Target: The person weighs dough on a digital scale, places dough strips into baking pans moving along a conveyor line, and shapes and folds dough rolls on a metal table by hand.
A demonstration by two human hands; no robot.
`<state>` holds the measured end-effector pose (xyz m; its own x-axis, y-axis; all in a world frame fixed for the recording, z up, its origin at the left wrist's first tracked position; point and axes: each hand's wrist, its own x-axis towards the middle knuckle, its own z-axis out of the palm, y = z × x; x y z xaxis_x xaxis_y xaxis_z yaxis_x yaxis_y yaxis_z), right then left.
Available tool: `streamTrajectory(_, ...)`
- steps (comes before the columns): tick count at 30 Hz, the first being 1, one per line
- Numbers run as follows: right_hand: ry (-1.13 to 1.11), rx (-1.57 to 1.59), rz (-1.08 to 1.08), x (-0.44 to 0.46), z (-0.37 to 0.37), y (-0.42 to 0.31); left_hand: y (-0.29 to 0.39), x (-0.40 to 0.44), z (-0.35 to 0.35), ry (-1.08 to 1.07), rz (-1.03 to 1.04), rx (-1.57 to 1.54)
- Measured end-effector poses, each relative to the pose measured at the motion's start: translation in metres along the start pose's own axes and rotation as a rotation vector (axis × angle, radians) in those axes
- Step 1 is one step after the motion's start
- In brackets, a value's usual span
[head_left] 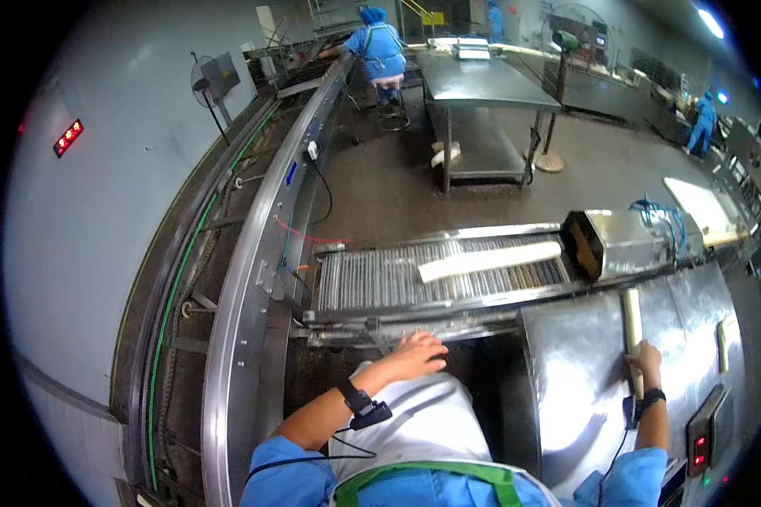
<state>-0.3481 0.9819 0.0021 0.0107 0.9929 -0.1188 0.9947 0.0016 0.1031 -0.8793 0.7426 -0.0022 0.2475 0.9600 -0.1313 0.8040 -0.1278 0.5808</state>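
Observation:
My right hand (647, 363) is closed around the lower part of a long pale strip, perhaps dough (632, 317), which lies lengthwise on the steel worktable (566, 372). My left hand (416, 355) is over my white apron, just short of the conveyor's front rail. Its fingers are loosely bent and apart, and I see nothing in them. A second, longer pale strip (490, 261) rests slantwise on the conveyor's ridged metal belt (368, 279). Farther right on the worktable is a short pale piece (724, 342).
A metal machine housing (638, 241) stands at the conveyor's right end. A scale with red digits (703, 439) is at the worktable's lower right. On my left runs a long steel rail (254, 253). Beyond are a steel table (490, 80) and a blue-clad person (379, 46).

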Motion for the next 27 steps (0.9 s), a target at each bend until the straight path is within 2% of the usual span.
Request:
streamTrajectory(1,0.068,0.018,-0.086,-0.013,0.001,0.003,0.004,-0.011,-0.005,0.016,-0.016,-0.02)
streamTrajectory(5,0.109,0.017,-0.039,-0.047,0.003,-0.005,0.012,-0.026,-0.022,0.031,-0.171,0.01)
streamTrajectory(6,0.132,0.006,-0.033,-0.068,-0.016,-0.023,0.013,-0.026,-0.026,0.055,-0.203,0.03)
streamTrajectory(7,0.143,0.001,-0.017,-0.071,-0.012,-0.022,0.002,-0.022,-0.024,0.131,-0.206,0.085)
streamTrajectory(8,0.191,-0.003,-0.106,-0.076,-0.007,-0.018,-0.01,-0.018,-0.022,0.21,-0.209,0.138)
streamTrajectory(9,0.152,0.011,-0.092,-0.077,-0.007,-0.018,-0.011,-0.014,-0.028,0.254,-0.267,0.169)
streamTrajectory(11,0.23,0.049,-0.106,-0.085,-0.003,-0.019,-0.023,-0.004,-0.043,0.348,-0.38,0.234)
streamTrajectory(14,0.168,0.031,-0.061,-0.092,-0.018,-0.03,-0.055,0.013,-0.056,0.466,-0.487,0.335)
streamTrajectory(18,0.174,0.035,-0.068,-0.081,-0.017,-0.022,-0.107,0.03,-0.064,0.494,-0.457,0.346)
streamTrajectory(20,0.09,0.029,-0.041,-0.076,-0.024,-0.03,-0.123,0.029,-0.068,0.463,-0.453,0.276)
streamTrajectory(22,0.148,0.041,-0.076,-0.076,-0.031,-0.032,-0.117,0.025,-0.078,0.456,-0.513,0.326)
streamTrajectory(24,0.159,0.002,-0.109,-0.068,-0.023,-0.026,-0.143,0.027,-0.085,0.432,-0.41,0.411)
streamTrajectory(25,0.162,-0.01,-0.102,-0.066,-0.02,-0.024,-0.145,0.027,-0.09,0.439,-0.439,0.212)
streamTrajectory(26,0.165,-0.023,-0.085,-0.064,-0.019,-0.019,-0.146,0.023,-0.094,0.396,-0.425,-0.318)
streamTrajectory(27,0.115,-0.014,-0.081,-0.062,-0.02,-0.018,-0.122,0.02,-0.103,0.369,-0.505,-0.503)
